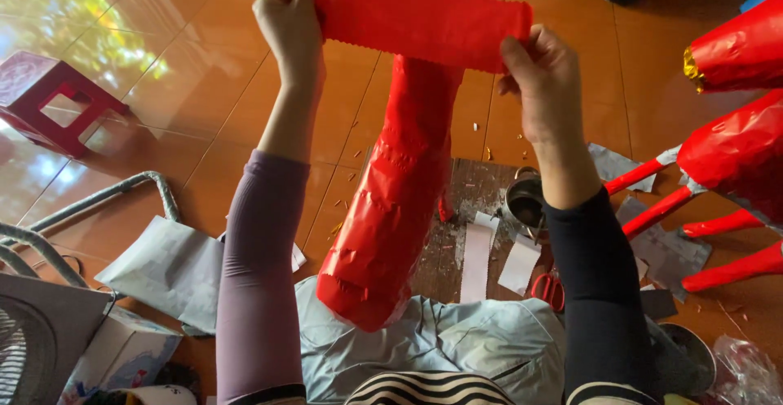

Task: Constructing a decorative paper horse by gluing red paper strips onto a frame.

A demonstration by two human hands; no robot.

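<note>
Overhead, two hands stretch one red paper strip with scalloped edges: the left hand pinches its left end, the right hand grips its right end. Below it, one red-wrapped cone leans on the lap. On the floor lie two white slips, one red-handled scissors, one stool.
</note>
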